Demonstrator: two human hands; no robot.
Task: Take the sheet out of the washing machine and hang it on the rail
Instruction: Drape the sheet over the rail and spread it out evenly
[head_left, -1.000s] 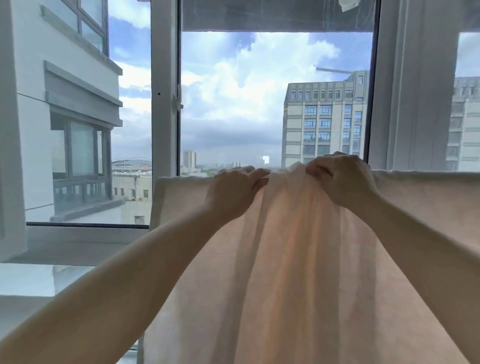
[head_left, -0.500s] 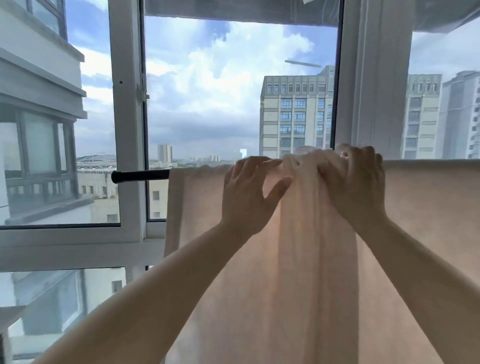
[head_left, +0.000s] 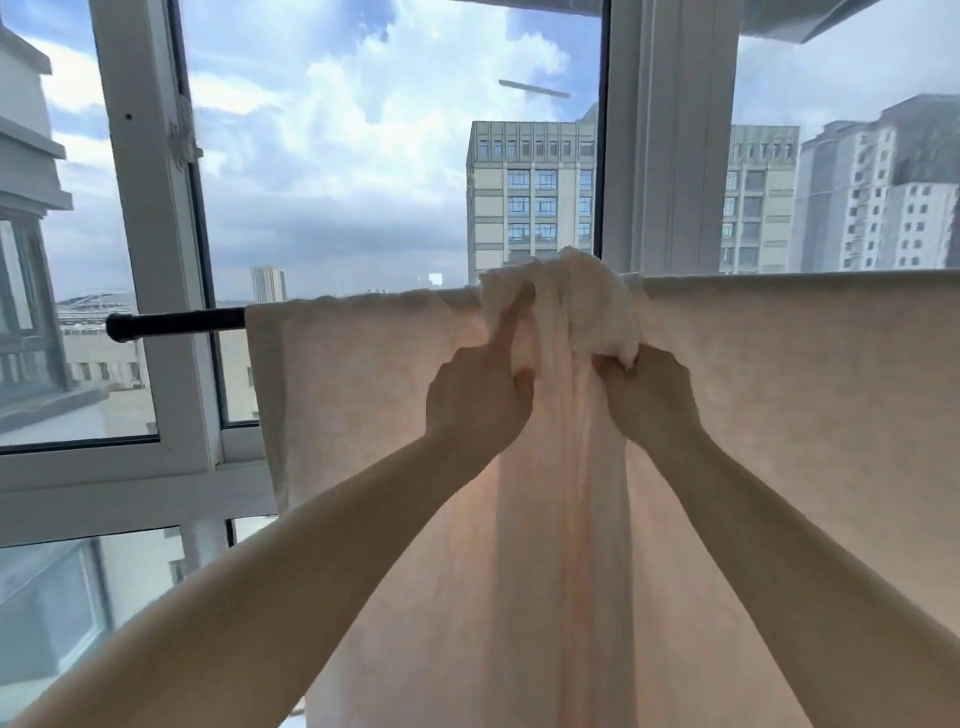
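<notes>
The sheet (head_left: 779, 395) was already over the rail (head_left: 176, 322) by the window (head_left: 156, 260); it hung flat on both sides, but the middle was bunched up in a big lump on top of the rail; the left hand (head_left: 478, 400) pinched the lump, with one finger pointing up along it and the other fingers curled into the cloth; the right hand (head_left: 649, 400) was closed tight on the folds just under the lump; I think the hands were about to spread the lump out; a hard pull down could drag the sheet off the rail; a pull to one side could slide it along the rail so it hangs crooked; a lump left there would stay wet
</notes>
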